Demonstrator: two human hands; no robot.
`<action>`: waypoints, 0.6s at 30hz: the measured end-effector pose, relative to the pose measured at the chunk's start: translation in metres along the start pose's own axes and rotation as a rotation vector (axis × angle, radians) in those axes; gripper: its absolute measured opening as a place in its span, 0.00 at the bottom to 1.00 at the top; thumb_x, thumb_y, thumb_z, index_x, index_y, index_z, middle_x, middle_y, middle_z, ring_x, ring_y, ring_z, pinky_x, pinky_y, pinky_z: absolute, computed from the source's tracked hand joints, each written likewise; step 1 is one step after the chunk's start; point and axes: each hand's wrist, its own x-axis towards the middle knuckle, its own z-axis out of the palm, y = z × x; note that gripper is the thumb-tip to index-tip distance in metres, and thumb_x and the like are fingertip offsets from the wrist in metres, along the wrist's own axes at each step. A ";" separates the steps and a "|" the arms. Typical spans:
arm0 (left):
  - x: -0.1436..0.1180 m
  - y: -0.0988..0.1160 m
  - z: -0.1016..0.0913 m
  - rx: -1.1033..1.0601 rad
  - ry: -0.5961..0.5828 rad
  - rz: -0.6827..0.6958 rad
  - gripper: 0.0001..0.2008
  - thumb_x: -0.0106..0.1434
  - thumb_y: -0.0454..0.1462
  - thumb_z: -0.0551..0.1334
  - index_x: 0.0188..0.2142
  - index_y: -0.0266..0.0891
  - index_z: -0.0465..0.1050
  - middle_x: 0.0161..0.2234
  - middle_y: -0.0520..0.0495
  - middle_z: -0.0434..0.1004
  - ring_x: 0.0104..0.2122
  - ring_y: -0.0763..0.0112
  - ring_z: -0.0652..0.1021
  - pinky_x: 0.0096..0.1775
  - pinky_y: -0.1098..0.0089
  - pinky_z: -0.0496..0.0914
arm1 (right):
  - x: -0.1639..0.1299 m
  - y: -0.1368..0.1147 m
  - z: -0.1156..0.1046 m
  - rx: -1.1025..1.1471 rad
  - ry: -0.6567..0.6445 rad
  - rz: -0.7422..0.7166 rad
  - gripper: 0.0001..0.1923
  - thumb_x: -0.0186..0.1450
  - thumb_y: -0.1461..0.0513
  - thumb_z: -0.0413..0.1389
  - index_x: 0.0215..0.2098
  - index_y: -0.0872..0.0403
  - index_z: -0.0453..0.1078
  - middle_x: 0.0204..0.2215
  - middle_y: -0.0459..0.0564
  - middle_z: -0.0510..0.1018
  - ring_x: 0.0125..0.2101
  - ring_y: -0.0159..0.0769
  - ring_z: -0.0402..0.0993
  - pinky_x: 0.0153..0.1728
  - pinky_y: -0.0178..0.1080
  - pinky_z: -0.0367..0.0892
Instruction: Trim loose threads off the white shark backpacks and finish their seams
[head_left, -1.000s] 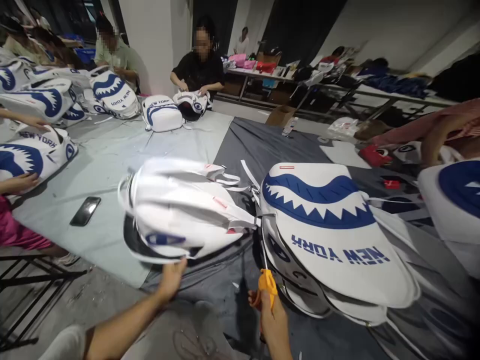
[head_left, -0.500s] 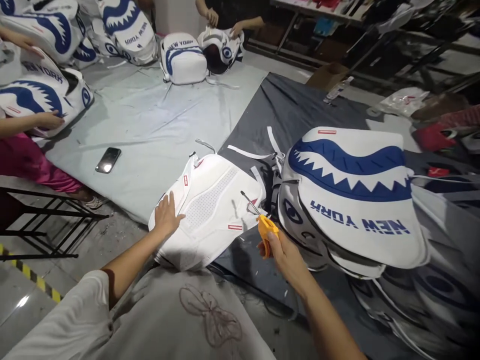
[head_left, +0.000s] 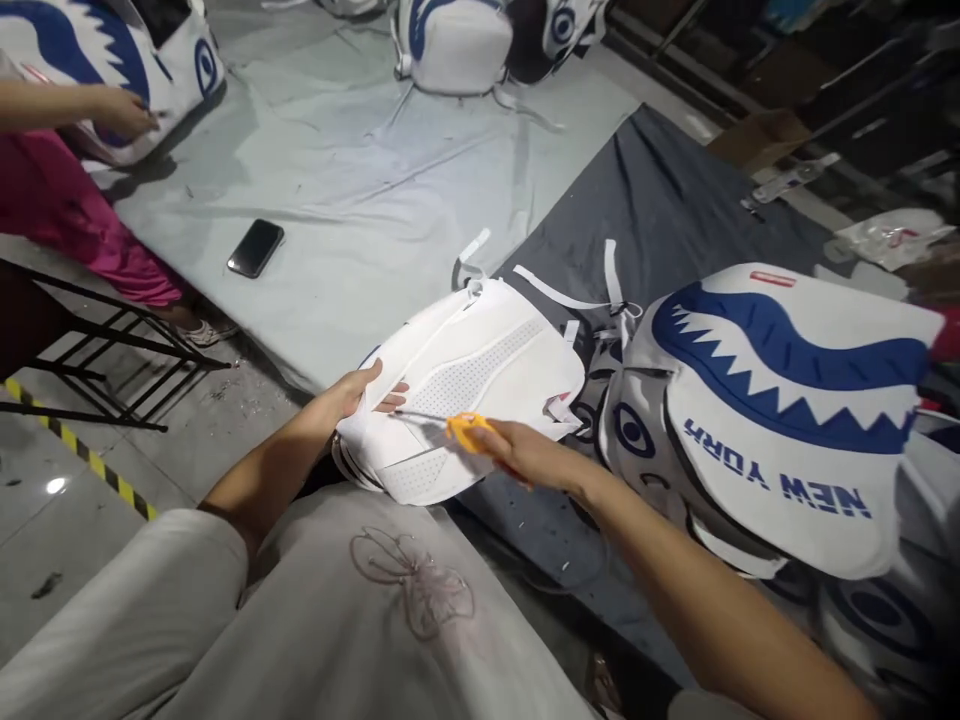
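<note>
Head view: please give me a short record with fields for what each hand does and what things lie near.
left hand: flat on the white backpack, at its near left edge
right hand: grips orange-handled snips, blades pointing left over the backpack
beside it: shark-mouth backpack, lettered NEW YORK
cloth: grey sheet with black phone
other person: hand on another bag, upper left

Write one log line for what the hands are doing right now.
left hand: flat on white backpack | right hand: holds orange snips, tip over backpack | phone: on grey cloth
</note>
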 end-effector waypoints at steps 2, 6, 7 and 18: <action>0.011 -0.004 -0.006 -0.036 -0.004 -0.064 0.31 0.68 0.58 0.49 0.37 0.34 0.77 0.48 0.30 0.80 0.40 0.55 0.83 0.41 0.60 0.78 | -0.010 -0.010 0.002 -0.044 -0.021 0.005 0.28 0.73 0.46 0.45 0.58 0.58 0.68 0.28 0.52 0.79 0.24 0.34 0.71 0.27 0.35 0.64; 0.018 -0.011 -0.005 0.001 0.029 -0.112 0.28 0.71 0.53 0.46 0.38 0.35 0.76 0.39 0.33 0.83 0.31 0.60 0.81 0.32 0.64 0.75 | -0.020 -0.027 -0.012 -0.060 -0.089 -0.009 0.32 0.73 0.44 0.41 0.58 0.58 0.69 0.22 0.49 0.75 0.20 0.33 0.66 0.24 0.35 0.61; 0.017 -0.012 -0.003 0.032 0.042 -0.105 0.28 0.71 0.52 0.46 0.39 0.34 0.75 0.37 0.33 0.82 0.28 0.62 0.80 0.30 0.65 0.74 | -0.020 -0.030 -0.014 -0.073 -0.046 -0.009 0.32 0.73 0.44 0.41 0.58 0.59 0.68 0.23 0.49 0.75 0.20 0.34 0.66 0.24 0.35 0.61; -0.028 -0.008 0.053 1.261 0.403 0.470 0.37 0.63 0.45 0.65 0.69 0.48 0.55 0.68 0.33 0.54 0.65 0.40 0.59 0.61 0.45 0.56 | -0.047 0.003 -0.046 -0.148 -0.210 0.101 0.35 0.71 0.40 0.39 0.54 0.57 0.71 0.27 0.53 0.77 0.22 0.37 0.70 0.25 0.37 0.64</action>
